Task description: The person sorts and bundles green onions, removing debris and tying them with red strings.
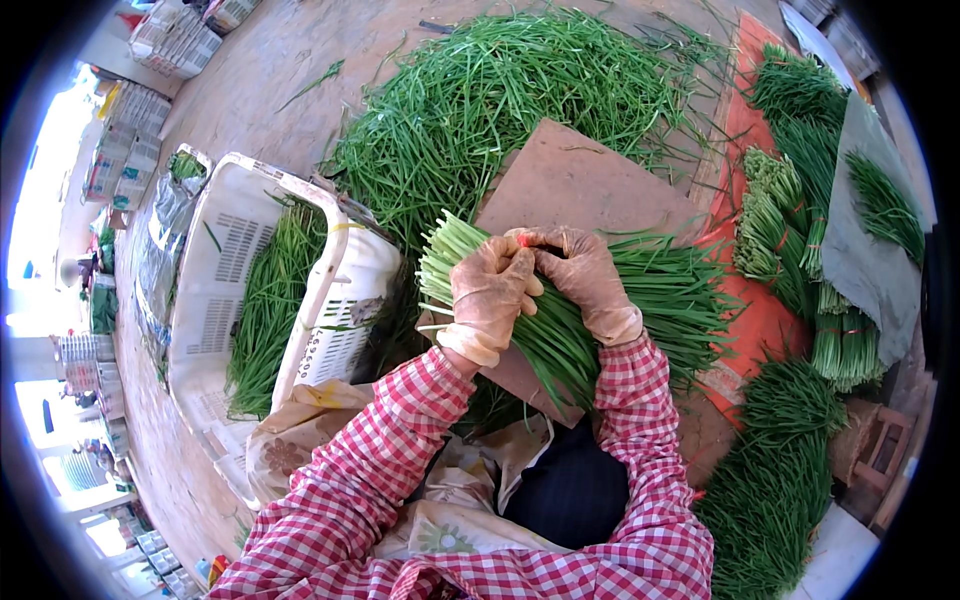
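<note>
A thick bunch of green chives (665, 295) lies across a brown board (600, 185) in front of me, pale stem ends to the left, leaves to the right. Both my hands wear soiled, light-coloured gloves and meet on top of the bunch. My left hand (490, 295) is closed, its thumb and fingers pinching near a small red tie at the stems. My right hand (580, 275) is closed too, fingertips pinched on that red tie (525, 240). Most of the tie is hidden by the fingers and the bunch.
Beyond the board spreads a big loose heap of chives (530, 85). A white plastic crate (205, 260) with chives inside stands at my left. To the right, tied bunches (770, 215) lie on an orange sheet (775, 320), partly under a grey cloth (875, 215). More chives (765, 490) lie near right.
</note>
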Motion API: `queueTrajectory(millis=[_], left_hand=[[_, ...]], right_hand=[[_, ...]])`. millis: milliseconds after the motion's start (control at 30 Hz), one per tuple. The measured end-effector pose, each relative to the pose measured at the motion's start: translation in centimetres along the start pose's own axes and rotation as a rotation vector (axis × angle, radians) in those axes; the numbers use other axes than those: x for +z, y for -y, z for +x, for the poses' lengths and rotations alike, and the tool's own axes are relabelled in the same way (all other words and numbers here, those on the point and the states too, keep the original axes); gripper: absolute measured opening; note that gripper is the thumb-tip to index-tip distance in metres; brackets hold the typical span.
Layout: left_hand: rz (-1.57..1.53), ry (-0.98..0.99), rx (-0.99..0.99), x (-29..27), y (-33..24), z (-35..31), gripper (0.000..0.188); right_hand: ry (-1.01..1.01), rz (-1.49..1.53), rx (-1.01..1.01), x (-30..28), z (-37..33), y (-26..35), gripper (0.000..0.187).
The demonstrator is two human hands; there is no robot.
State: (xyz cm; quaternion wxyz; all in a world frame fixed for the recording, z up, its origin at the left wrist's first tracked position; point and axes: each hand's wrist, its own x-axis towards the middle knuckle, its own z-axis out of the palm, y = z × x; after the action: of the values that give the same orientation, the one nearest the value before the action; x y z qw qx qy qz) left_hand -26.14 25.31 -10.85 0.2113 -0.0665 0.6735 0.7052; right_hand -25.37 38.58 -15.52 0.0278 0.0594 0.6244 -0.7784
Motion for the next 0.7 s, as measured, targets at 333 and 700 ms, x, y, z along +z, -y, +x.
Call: queueTrajectory(millis=[333,700], left_hand=[[0.006,-0.017,-0.009,-0.5,-0.2,-0.4,0.024],[0.083,0.064,0.052,-1.3,0.3,0.1,0.045]], right_hand=[[-0.037,-0.276,-0.128,0.2,-0.3,-0.2,0.018],[0.045,-0.454,-0.233,-0.3,-0.5,0.3,0.021]])
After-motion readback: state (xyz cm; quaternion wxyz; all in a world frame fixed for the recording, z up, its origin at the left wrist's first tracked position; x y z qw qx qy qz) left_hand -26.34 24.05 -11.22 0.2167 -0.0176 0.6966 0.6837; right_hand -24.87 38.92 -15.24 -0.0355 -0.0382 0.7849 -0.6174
